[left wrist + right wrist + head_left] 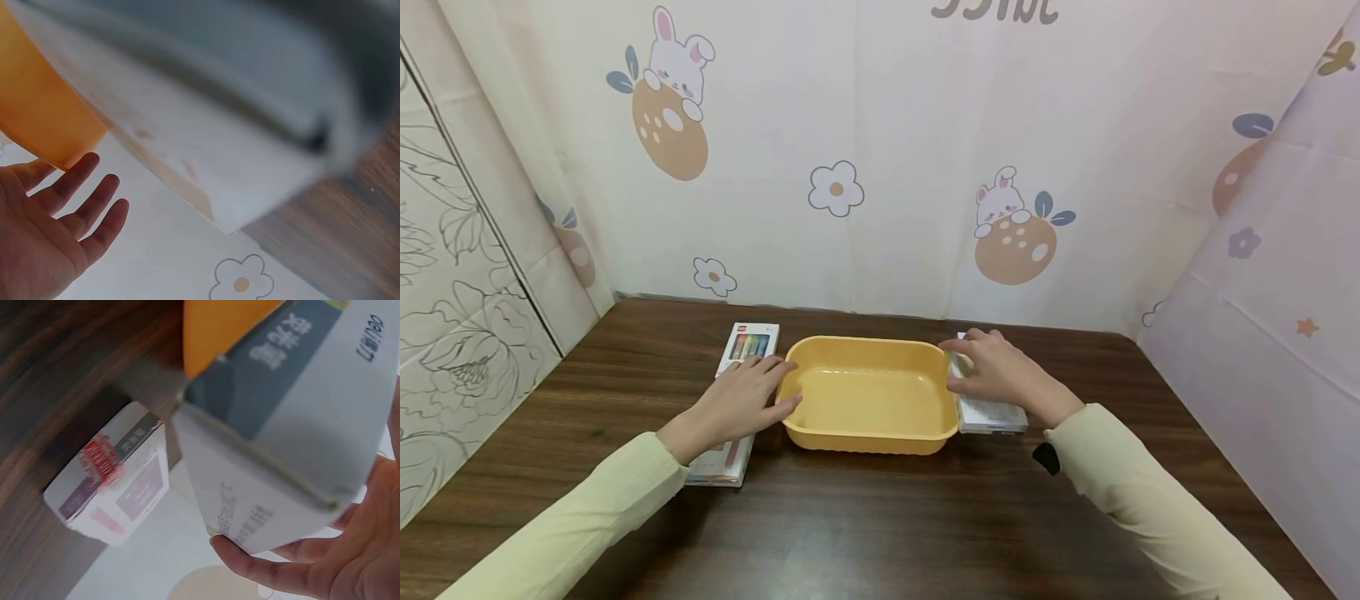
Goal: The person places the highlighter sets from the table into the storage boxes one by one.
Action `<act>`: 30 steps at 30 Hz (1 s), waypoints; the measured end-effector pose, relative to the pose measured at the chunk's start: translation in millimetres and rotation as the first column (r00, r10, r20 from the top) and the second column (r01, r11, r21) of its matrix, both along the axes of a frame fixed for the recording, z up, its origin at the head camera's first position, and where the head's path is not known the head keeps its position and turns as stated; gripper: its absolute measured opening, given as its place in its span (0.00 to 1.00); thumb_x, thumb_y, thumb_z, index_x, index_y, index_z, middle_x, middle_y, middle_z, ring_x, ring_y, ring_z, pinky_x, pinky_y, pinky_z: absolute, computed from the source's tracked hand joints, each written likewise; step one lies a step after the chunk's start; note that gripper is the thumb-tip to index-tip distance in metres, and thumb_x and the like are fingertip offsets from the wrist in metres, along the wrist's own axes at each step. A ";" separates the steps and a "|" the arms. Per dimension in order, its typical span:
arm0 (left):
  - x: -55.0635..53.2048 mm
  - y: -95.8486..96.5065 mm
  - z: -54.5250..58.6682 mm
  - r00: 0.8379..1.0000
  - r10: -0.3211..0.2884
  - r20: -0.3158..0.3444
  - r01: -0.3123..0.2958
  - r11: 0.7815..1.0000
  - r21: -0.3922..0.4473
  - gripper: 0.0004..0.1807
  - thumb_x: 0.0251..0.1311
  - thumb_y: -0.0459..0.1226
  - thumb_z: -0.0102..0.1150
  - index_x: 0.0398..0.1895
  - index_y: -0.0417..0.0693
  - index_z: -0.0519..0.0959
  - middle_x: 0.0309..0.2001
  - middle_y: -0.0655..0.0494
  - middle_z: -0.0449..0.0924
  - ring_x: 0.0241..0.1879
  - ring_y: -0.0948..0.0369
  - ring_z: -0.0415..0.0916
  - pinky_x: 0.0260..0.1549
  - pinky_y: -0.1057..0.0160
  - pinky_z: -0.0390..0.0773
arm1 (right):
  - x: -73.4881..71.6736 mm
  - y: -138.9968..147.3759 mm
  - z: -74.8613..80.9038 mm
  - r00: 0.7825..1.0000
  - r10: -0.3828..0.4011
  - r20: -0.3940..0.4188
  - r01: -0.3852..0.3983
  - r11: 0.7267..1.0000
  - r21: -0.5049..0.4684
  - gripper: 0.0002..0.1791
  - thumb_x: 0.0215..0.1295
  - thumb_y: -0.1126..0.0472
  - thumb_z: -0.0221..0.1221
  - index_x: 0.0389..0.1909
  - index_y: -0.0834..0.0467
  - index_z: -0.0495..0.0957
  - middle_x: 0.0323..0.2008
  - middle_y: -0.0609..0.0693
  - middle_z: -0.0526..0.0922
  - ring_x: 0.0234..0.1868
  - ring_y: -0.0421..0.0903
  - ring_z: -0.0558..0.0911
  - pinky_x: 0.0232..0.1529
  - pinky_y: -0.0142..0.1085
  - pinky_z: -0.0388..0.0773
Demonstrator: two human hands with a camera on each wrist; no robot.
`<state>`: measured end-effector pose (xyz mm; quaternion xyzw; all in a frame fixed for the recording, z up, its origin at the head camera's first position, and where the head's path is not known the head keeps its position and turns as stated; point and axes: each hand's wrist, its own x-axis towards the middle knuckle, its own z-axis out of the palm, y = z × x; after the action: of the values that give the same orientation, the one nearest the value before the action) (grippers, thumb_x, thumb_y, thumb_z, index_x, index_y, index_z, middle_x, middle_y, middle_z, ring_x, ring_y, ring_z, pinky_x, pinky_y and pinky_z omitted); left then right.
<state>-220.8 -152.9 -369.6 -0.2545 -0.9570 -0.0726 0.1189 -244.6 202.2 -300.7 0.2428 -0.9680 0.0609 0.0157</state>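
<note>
With fingers loosely spread, the left hand and right hand are at opposite ends of a yellow, rounded-rectangular plastic tray on the dark wood-grain table, between printed white cardboard boxes.

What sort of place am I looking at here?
Probably a makeshift desk corner, perhaps at home: a dark brown wood-grain tabletop stands against a pale fabric hanging printed with rabbits and flowers, and holds a yellow, rounded rectangular, plastic-looking tray.
</note>
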 end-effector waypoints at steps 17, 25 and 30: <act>-1.3 1.0 -0.4 1.000 -0.004 0.003 0.004 1.000 0.010 0.30 0.60 0.57 0.45 0.58 0.47 0.71 0.55 0.48 0.73 0.54 0.48 0.70 0.47 0.46 0.71 | -14.1 -37.1 5.3 0.999 0.014 0.047 -0.015 1.000 0.015 0.28 0.54 0.48 0.59 0.57 0.52 0.73 0.52 0.57 0.75 0.51 0.58 0.72 0.52 0.51 0.68; 0.4 1.2 1.6 1.000 -0.003 0.013 0.003 1.000 0.011 0.30 0.60 0.57 0.45 0.58 0.47 0.70 0.56 0.48 0.73 0.54 0.48 0.70 0.47 0.45 0.70 | -18.1 -57.1 2.5 0.997 -0.011 0.078 0.009 0.999 0.031 0.28 0.53 0.47 0.59 0.57 0.50 0.72 0.52 0.55 0.74 0.52 0.58 0.71 0.53 0.50 0.69; 1.2 1.0 1.8 1.000 -0.005 0.010 0.004 1.000 0.011 0.31 0.60 0.57 0.45 0.58 0.47 0.70 0.55 0.48 0.73 0.54 0.48 0.70 0.47 0.45 0.71 | -19.7 -65.9 0.7 0.996 -0.017 0.082 0.014 0.999 0.042 0.29 0.53 0.47 0.59 0.58 0.50 0.72 0.52 0.56 0.74 0.51 0.58 0.71 0.52 0.50 0.69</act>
<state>-219.6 -152.0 -367.8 -0.2557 -0.9566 -0.0793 0.1154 -264.3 136.2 -300.1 0.2328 -0.9708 0.0506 -0.0290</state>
